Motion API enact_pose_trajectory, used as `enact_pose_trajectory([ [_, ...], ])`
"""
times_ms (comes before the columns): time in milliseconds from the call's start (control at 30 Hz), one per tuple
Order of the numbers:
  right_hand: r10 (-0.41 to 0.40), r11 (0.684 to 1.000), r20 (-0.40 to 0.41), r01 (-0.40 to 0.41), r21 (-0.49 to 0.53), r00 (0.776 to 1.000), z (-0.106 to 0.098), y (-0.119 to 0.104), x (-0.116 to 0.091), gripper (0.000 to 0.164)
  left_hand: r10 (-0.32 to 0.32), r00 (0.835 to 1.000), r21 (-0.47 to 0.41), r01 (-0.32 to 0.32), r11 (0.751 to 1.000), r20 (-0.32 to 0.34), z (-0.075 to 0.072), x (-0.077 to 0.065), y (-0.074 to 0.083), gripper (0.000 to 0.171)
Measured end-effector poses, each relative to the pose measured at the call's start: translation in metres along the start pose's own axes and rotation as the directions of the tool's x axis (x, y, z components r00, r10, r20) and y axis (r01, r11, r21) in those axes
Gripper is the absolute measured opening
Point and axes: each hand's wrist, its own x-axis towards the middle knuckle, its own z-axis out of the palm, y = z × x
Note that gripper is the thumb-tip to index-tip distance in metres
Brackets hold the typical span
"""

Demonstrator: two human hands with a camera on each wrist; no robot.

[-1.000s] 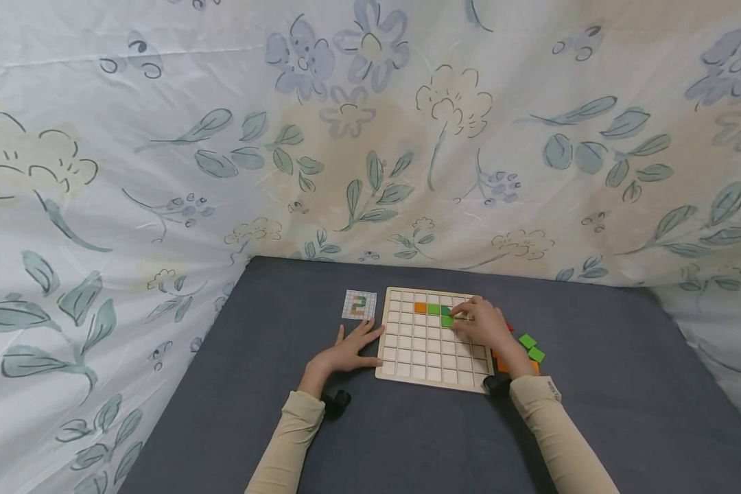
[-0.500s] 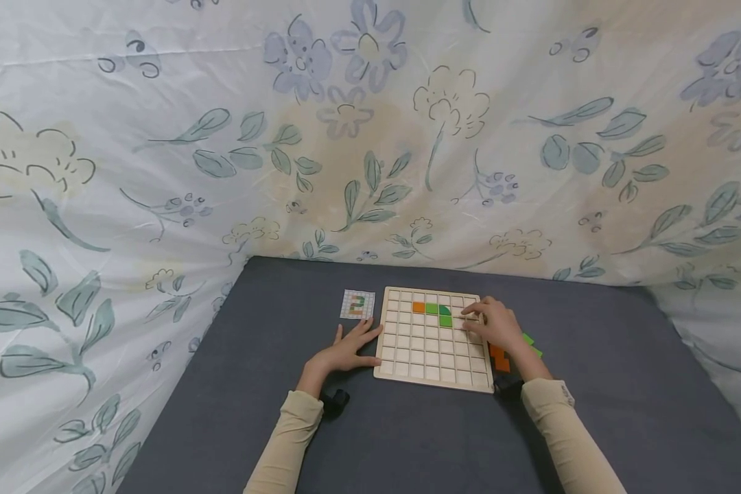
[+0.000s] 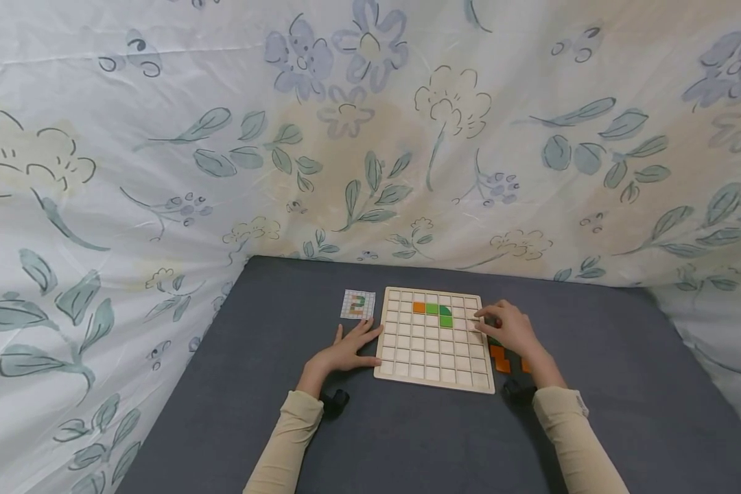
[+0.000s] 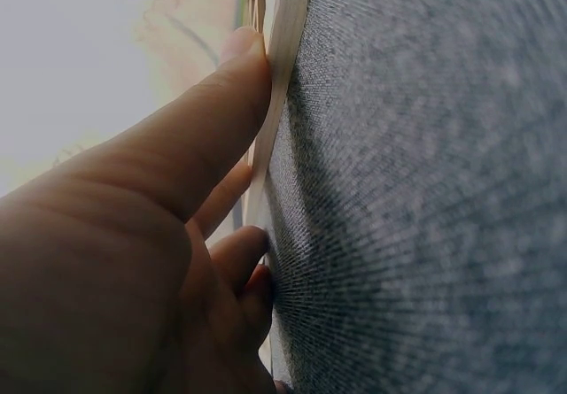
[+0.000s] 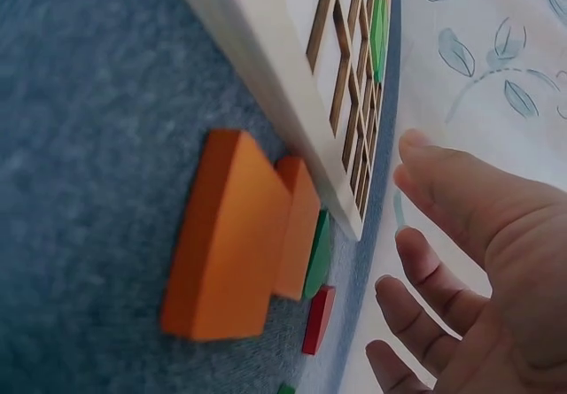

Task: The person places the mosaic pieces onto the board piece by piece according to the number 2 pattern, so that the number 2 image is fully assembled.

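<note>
A wooden grid board (image 3: 432, 357) lies on the dark cloth. On it sit an orange tile (image 3: 419, 307), a green tile (image 3: 432, 309), a dark green rounded tile (image 3: 444, 311) and another green tile (image 3: 446, 321) below that one. My left hand (image 3: 344, 350) rests at the board's left edge; its spread fingers and thumb touch the rim in the left wrist view. Over the board's right edge hovers my right hand (image 3: 509, 329), with nothing between its fingers in the right wrist view. Beside that edge lie orange tiles (image 5: 232, 243).
A small pattern card (image 3: 358, 304) lies to the left of the board. A red tile (image 5: 319, 320) and a dark green piece (image 5: 318, 257) are among the loose pieces at the right. A floral curtain (image 3: 370, 137) hangs behind the table.
My right hand has moved right, off the placed tiles to the board's right edge, uncovering the dark green rounded tile and the green tile below it. The left hand stays in place.
</note>
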Motion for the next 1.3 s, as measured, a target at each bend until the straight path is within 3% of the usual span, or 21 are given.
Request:
enact_pose_trajectory([
  [233, 0.027, 1.000, 0.006, -0.027, -0.016, 1.000, -0.004, 0.006, -0.008, 0.027, 0.008, 1.000, -0.011, -0.008, 1.000, 0.005, 0.001, 0.000, 0.000, 0.073],
  [633, 0.000, 0.996, 0.037, -0.003, 0.085, 0.999, -0.008, 0.019, -0.022, 0.027, 0.020, 1.000, -0.012, -0.020, 1.000, 0.009, 0.001, -0.001, -0.001, 0.073],
  [1000, -0.015, 0.996, 0.034, 0.012, 0.088, 0.999, -0.012, 0.026, -0.033, 0.023, 0.013, 1.000, -0.007, -0.013, 1.000, 0.000, 0.000, -0.002, 0.000, 0.073],
  [1300, -0.038, 0.997, 0.088, 0.032, 0.068, 0.995, -0.018, 0.031, -0.036, 0.027, 0.003, 1.000, 0.009, -0.003, 1.000, -0.002, 0.001, -0.001, 0.000, 0.074],
])
